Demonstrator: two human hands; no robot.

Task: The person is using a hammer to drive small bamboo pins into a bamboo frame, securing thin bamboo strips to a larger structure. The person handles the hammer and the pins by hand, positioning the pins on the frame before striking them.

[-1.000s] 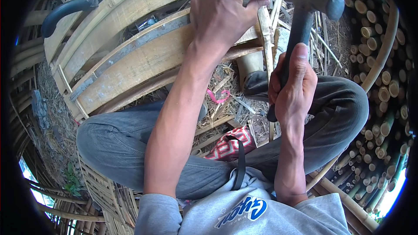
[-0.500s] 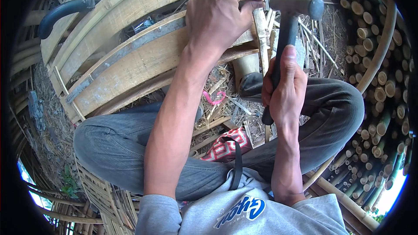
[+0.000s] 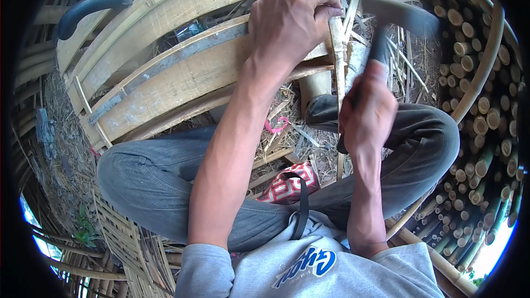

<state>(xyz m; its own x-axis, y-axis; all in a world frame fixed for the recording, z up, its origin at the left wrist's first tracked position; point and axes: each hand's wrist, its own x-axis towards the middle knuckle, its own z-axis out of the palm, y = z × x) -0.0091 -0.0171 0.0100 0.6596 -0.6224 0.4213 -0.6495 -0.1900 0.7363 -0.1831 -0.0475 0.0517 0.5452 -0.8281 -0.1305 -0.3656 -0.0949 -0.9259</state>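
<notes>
My left hand [image 3: 292,19] sits on top of the bamboo frame [image 3: 182,71], fingers curled and pinching a thin upright slat [image 3: 337,49] against the frame's end. My right hand [image 3: 367,113] is wrapped tight around the handle of a hammer [image 3: 395,13], fingers pressed together; its head is blurred above the slat, so I can't tell if it touches. The frame lies across my knees, with stacked bamboo poles [image 3: 480,104] to my right.
</notes>
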